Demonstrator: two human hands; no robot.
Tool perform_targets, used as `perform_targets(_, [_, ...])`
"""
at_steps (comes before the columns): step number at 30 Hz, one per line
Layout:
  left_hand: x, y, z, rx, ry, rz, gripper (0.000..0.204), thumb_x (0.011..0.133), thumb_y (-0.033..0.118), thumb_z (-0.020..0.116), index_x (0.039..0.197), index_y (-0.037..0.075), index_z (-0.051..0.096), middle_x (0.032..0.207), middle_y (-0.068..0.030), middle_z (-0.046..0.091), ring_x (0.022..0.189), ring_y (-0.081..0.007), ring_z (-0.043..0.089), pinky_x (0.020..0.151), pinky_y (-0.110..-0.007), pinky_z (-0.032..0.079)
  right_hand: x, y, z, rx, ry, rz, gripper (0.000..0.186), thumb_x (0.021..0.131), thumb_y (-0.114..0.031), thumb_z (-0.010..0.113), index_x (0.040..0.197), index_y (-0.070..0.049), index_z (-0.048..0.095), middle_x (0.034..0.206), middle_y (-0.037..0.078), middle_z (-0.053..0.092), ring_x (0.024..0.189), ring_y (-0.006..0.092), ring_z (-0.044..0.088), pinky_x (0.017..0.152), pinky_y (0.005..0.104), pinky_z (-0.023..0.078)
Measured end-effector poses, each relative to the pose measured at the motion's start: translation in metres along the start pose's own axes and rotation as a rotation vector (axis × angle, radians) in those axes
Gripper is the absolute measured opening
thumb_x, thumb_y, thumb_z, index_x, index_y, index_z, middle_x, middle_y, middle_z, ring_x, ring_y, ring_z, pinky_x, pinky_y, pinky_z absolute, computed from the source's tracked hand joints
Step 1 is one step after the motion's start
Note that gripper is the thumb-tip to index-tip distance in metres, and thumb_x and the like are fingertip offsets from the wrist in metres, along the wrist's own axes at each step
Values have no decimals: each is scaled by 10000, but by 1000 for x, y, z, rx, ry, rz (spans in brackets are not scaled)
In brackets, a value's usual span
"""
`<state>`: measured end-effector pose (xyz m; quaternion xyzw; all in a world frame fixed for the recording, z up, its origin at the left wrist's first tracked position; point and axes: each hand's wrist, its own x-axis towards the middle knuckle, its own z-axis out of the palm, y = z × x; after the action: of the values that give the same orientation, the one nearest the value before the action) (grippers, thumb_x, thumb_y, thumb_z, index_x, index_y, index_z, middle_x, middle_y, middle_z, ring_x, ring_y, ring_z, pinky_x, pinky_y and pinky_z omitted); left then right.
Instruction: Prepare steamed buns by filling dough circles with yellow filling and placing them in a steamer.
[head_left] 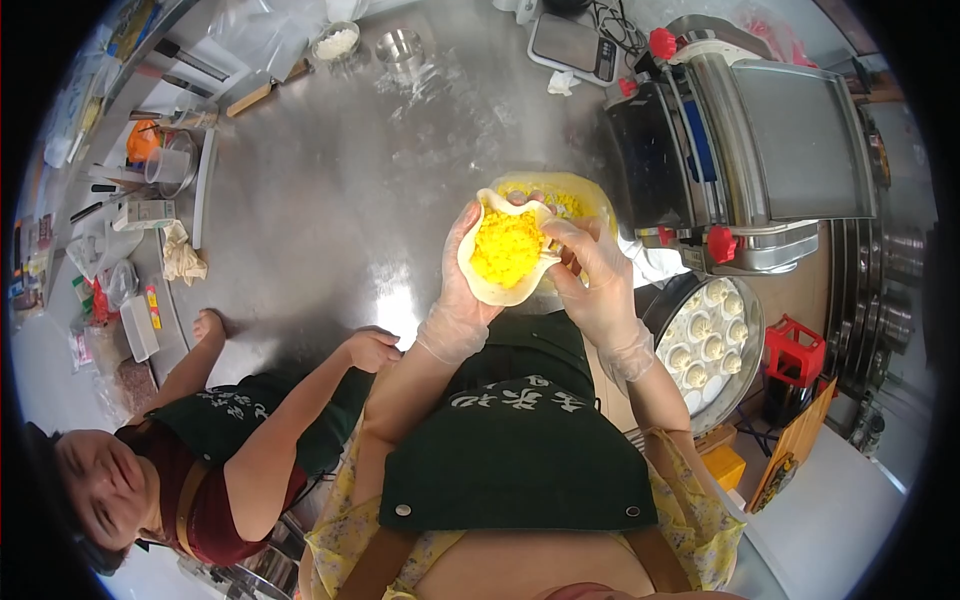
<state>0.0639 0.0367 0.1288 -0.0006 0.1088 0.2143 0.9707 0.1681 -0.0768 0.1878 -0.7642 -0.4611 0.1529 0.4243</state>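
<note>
- Lower centre, nearest: the wearer's dark green cloth apron (pixel 515 460).
- Centre: the left hand (pixel 467 303), in a clear plastic glove, cupped a thin, round, cream-coloured dough wrapper (pixel 495 293); the gloved right hand (pixel 600 270) had its fingers drawn narrow on the wrapper's right edge.
- Loose, crumbly yellow filling (pixel 505 247) already lay in the wrapper; the wavy rim stood open all round the top, so closing appeared undone.
- Just behind the hands: a shallow, rounded see-through bowl (pixel 604 200) held more yellow filling, so a share seemed left.
- Right of centre: a round metal steamer tray (pixel 756 340) bore several small, pleated, cream-white buns (pixel 712 347), apparently shaped already; their insides could not be told. Some white discs near its lower edge looked bare.
- Upper right, farther off: a bulky grey metal roller machine (pixel 740 140) with red knobs.
</note>
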Motion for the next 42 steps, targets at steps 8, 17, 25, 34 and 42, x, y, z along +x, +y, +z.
perform_targets(8, [2,1,7,10,11,-66,448,943,420,525,1139,29,621,1260,-176,593,1261,-365,489,1064,-488,413,0,10,-3,10,-23,-181,353,725,48,704,1043,-88,632,964,84,640,701,255,654,636,323,535])
perform_targets(17, [1,1,-13,36,133,-108,478,957,402,514,1217,6,583,1292,-194,571,1200,-333,553,1053,-446,430,2,3,-3,166,1,28,405,734,123,676,1090,-60,612,958,71,650,725,161,636,648,261,530])
perform_targets(25, [3,3,-3,199,121,-163,616,968,495,456,1356,17,469,1372,-186,515,1230,-290,536,1063,-451,422,-1,8,-4,193,-53,25,339,763,124,673,1061,-27,612,1042,93,679,781,106,636,668,234,530])
perform_targets(34, [-16,13,27,725,276,-202,582,845,56,720,1363,42,456,1181,-95,608,1105,-201,602,912,-361,545,-6,14,2,253,73,54,306,775,79,686,1042,-38,594,911,93,663,718,167,658,621,285,521])
perform_targets(42, [-12,14,26,765,328,-221,553,829,47,738,1324,26,493,1167,-84,618,1056,-152,613,887,-278,520,-13,35,-1,144,-59,-11,311,792,84,668,1087,7,608,866,76,662,681,93,643,601,236,530])
